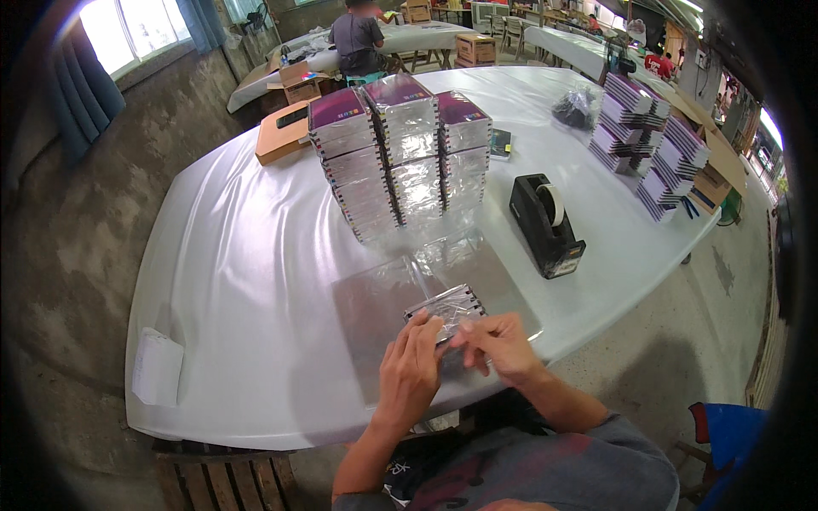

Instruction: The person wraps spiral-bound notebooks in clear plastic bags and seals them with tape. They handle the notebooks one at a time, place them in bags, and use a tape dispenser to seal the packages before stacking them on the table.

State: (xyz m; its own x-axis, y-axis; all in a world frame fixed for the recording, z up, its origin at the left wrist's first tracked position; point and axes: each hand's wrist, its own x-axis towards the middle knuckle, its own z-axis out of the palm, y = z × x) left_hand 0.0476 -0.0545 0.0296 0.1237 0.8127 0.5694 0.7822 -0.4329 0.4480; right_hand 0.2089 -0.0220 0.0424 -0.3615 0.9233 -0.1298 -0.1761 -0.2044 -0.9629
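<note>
In front of me on the table lies a small bundle (454, 305) wrapped in shiny clear plastic film, with dark and light stripes along its edges. My left hand (411, 362) grips its near left side, fingers close together. At its near right edge is my right hand (501, 345), its fingers curled and pinched close to the left fingertips. What the right fingers hold is hidden and slightly blurred. Underneath the bundle, a clear plastic sheet (366, 328) is spread flat. Beyond it stand tall stacks of film-wrapped bundles (417, 157) with purple tops.
A black tape dispenser (537, 230) stands to the right. Stacks of unwrapped booklets (626, 128) are at the far right, by an open cardboard box (711, 162). A phone (292, 117) rests on a cardboard box (271, 145) at the back left. A white packet (158, 366) lies at the left edge.
</note>
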